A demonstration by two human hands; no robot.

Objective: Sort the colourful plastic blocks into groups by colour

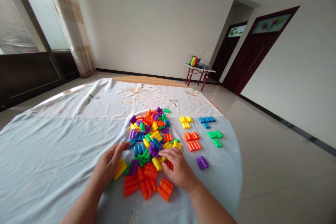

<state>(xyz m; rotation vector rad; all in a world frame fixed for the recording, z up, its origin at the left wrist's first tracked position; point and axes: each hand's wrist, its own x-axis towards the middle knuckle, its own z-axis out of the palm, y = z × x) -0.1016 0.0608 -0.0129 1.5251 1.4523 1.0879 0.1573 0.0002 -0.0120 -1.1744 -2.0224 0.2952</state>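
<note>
A loose heap of colourful ribbed plastic pieces (pixel 151 172) lies on the cloth between my hands. My left hand (pixel 108 162) rests at the heap's left edge beside a yellow piece (pixel 120 168), its fingers together; whether they hold anything is hidden. My right hand (pixel 180 168) is over the right side of the heap, fingers apart, near a yellow piece (pixel 157 163) and purple pieces (pixel 154 151). To the right lie sorted groups: yellow (pixel 186 121), blue (pixel 207 121), orange-red (pixel 192 141), green (pixel 215 138) and a purple piece (pixel 202 162).
A pale blue and white cloth (pixel 65 150) covers the round table, whose wooden rim (pixel 149 81) shows at the far side. Beyond it, a small table (pixel 201 68) bears a colourful bag (pixel 194 61) and a clear plastic bag (pixel 205 61).
</note>
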